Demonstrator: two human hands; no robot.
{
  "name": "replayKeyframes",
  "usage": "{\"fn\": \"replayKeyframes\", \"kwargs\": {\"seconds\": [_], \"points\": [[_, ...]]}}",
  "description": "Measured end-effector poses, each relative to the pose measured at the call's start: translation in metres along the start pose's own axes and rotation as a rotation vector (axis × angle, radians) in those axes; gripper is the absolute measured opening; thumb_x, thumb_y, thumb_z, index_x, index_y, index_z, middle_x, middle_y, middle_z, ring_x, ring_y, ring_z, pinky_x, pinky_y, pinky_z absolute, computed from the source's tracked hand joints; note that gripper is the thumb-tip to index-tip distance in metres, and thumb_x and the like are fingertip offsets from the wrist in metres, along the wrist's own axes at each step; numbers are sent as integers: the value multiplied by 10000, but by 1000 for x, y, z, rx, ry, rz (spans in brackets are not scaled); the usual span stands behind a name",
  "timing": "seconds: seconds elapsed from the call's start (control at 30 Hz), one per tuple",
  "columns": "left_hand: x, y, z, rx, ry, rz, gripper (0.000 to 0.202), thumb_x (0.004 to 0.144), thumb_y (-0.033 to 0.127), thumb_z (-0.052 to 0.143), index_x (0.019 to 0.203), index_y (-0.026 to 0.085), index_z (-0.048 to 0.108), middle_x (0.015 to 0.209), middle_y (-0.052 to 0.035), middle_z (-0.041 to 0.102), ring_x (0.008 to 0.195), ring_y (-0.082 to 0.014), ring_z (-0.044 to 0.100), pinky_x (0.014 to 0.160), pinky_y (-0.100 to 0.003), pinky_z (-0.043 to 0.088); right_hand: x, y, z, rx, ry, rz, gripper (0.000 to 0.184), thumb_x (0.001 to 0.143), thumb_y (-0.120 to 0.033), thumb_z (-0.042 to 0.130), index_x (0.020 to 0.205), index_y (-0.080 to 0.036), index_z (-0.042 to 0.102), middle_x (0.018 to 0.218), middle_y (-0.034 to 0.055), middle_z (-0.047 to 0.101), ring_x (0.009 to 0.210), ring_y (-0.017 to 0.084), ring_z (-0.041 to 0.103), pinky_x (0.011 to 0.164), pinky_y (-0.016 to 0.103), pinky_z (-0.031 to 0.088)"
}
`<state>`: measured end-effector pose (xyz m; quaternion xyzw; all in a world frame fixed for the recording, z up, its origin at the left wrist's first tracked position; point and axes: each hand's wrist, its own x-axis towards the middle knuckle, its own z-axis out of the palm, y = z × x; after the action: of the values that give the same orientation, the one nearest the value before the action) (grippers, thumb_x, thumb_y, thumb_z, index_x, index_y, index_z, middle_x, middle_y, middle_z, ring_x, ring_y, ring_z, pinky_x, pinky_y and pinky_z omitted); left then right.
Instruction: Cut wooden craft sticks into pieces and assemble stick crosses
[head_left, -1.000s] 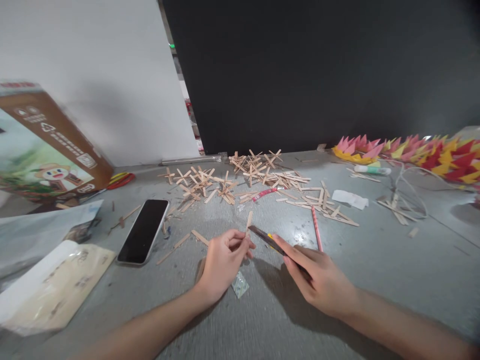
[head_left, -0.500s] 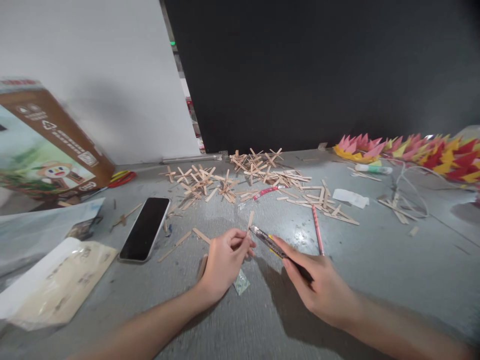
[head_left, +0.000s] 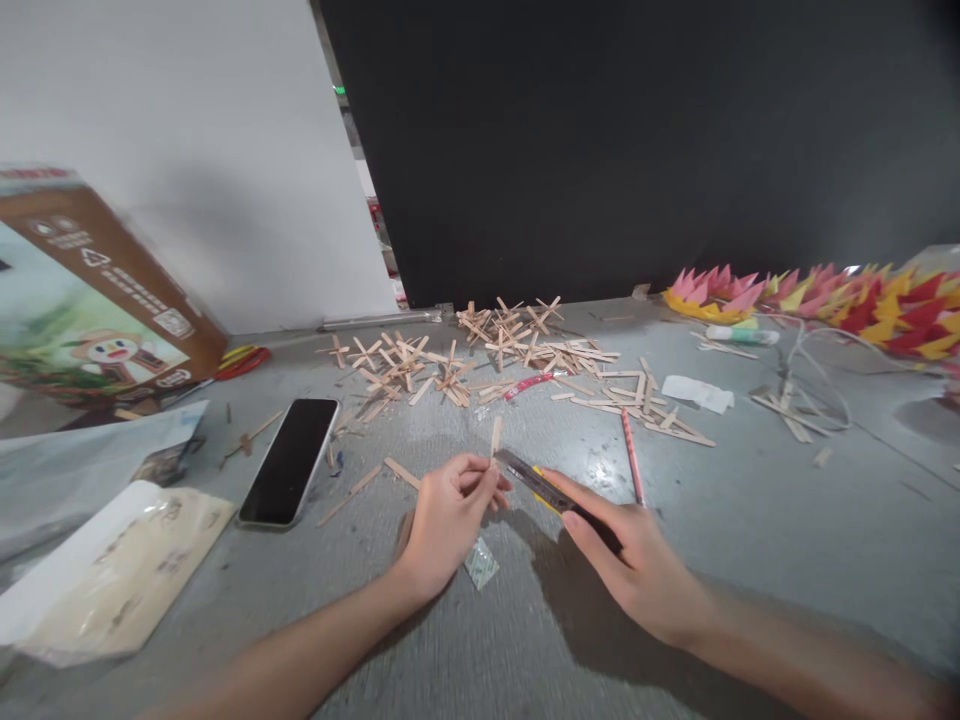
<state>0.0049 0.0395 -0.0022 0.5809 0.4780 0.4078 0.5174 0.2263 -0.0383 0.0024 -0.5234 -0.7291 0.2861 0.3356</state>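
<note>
Between the thumb and fingers of my left hand (head_left: 452,515) a short flat wooden stick (head_left: 496,436) points up and away from me. My right hand (head_left: 637,560) is closed around a dark utility knife (head_left: 551,490) with a yellow part on its side. The knife's tip meets the stick just above my left fingertips; whether the blade has gone into the wood, I cannot tell. Under my left wrist lies a small printed sachet (head_left: 481,563). A loose stick (head_left: 403,473) rests just beyond my left hand.
Farther back is a pile of crossed wooden sticks (head_left: 405,365). A smartphone (head_left: 290,462) and a plastic packet (head_left: 127,570) lie left, before a printed box (head_left: 97,290). To the right are a red-white striped pencil-like rod (head_left: 632,458), a glue stick (head_left: 741,335) and folded-paper pieces (head_left: 892,305).
The knife and my right hand have shifted slightly left and toward me, with the knife tip still at the stick. The stick stands slightly more upright in my left hand.
</note>
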Motion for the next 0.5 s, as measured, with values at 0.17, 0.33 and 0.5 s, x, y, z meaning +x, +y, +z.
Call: {"fn": "replayKeyframes", "kwargs": {"seconds": [0.17,0.33,0.5], "points": [[4,2,-1,-118,-66,4,306,950,447,703,874,151,688,790,-60,772,655,-155,707,650,-261,543,0,0,-1,-36,-43,-21,531,1108,-386,408,1612,-227,452,924,54,789,755,179,720,715,292,611],[4,4,-2,-178,-111,3,303,951,438,713,893,141,688,806,-56,756,655,-144,690,652,-262,540,1,2,-3,24,-35,10,539,1112,-439,400,1587,-205,499,753,24,723,540,148,610,501,248,519],[3,3,-1,-158,-84,11,309,947,449,717,901,147,671,788,-56,763,648,-151,699,649,-267,545,0,3,-2,7,-44,-13,525,1110,-406,412,1591,-212,491,770,16,717,567,142,614,561,257,541]]}}
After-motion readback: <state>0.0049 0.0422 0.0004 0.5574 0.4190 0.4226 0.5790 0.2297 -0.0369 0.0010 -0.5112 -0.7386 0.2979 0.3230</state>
